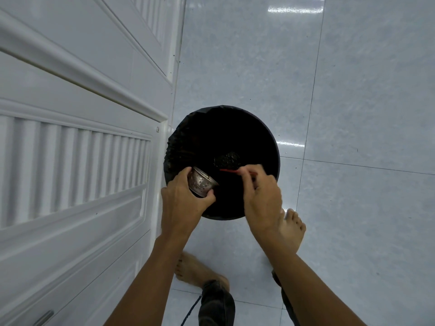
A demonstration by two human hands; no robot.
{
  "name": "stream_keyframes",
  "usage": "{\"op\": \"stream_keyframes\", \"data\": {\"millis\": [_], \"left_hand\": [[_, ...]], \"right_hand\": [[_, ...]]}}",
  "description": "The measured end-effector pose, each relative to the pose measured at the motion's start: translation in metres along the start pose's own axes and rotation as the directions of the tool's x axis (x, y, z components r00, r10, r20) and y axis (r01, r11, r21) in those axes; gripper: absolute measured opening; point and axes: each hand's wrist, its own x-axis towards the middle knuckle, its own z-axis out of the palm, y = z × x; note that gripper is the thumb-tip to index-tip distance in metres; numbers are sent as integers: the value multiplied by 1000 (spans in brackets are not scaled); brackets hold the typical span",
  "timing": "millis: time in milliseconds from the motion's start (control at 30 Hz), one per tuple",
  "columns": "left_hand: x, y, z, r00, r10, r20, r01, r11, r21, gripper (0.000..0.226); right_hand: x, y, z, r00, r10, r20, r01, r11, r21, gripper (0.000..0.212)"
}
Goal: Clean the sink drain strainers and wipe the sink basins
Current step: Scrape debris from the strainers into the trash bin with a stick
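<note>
My left hand grips a perforated metal sink strainer, tilted on its side over the near-left rim of a round black bin lined with a black bag. My right hand pinches a thin red stick that points left toward the strainer's mouth, its tip a short way from the basket. A dark clump of debris lies inside the bin. The sink is out of view.
White panelled cabinet doors fill the left side, close against the bin. The floor is glossy pale tile. My bare feet stand just below the bin.
</note>
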Motion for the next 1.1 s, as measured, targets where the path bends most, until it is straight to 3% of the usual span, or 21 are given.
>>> {"op": "stream_keyframes", "data": {"millis": [67, 200, 433, 600, 800, 967, 1100], "left_hand": [[-2, -4, 3, 1000, -12, 4, 12, 1000, -13, 86], [-8, -3, 7, 998, -61, 17, 62, 997, -37, 104], [-21, 53, -36, 939, 100, -329, -163, 972, -168, 83], [-30, 134, -134, 847, 157, -508, -301, 929, -214, 80], [-76, 215, -296, 674, 128, -727, -405, 888, -218, 79], [-128, 227, -413, 532, 84, -843, -422, 889, -178, 80], [-167, 198, -478, 431, 27, -902, -381, 912, -155, 81]], "right_hand": [[8, 2, -6, 987, 115, -115, -114, 993, 10, 39], [3, -9, -13, 997, 4, -73, -3, 1000, 24, 42], [-10, -54, -83, 989, -72, -126, 99, 969, 226, 26], [-20, -156, -177, 963, -146, -225, 224, 899, 375, 24], [-53, -320, -267, 892, -324, -317, 445, 756, 481, 23], [-96, -438, -293, 826, -456, -331, 559, 588, 585, 20], [-141, -502, -278, 758, -579, -302, 616, 482, 622, 18]]}}
